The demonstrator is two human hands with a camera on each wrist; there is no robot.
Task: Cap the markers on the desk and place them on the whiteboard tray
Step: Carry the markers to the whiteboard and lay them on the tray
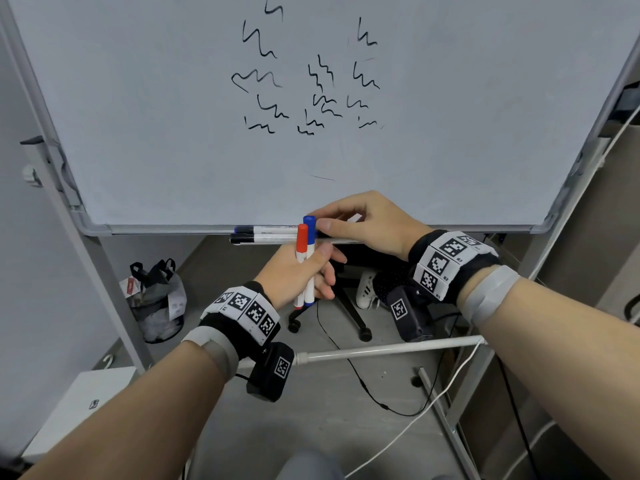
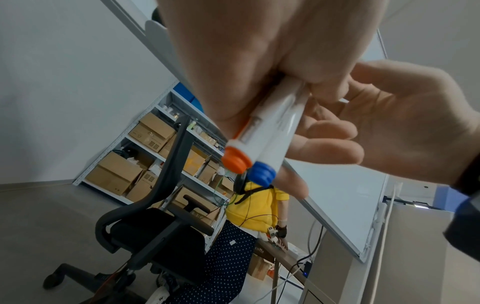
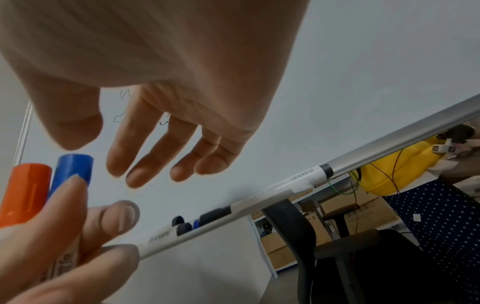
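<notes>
Gripping the red marker (image 1: pixel 301 252) and blue marker (image 1: pixel 309 258) upright in my left hand (image 1: pixel 298 275); my right hand (image 1: pixel 363 223) hovers loose-fingered over the tray (image 1: pixel 173 229), beside the blue cap.

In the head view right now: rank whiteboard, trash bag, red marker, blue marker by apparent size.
1. whiteboard
2. trash bag
3. red marker and blue marker: look alike, both partly hidden in the left hand, so unranked.

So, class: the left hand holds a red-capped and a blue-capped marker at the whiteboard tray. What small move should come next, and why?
Probably the right hand pinches the blue-capped marker and lifts it from the left hand. Its open fingers hover at that cap; both markers are capped, and the whiteboard tray already holds two markers.
</notes>
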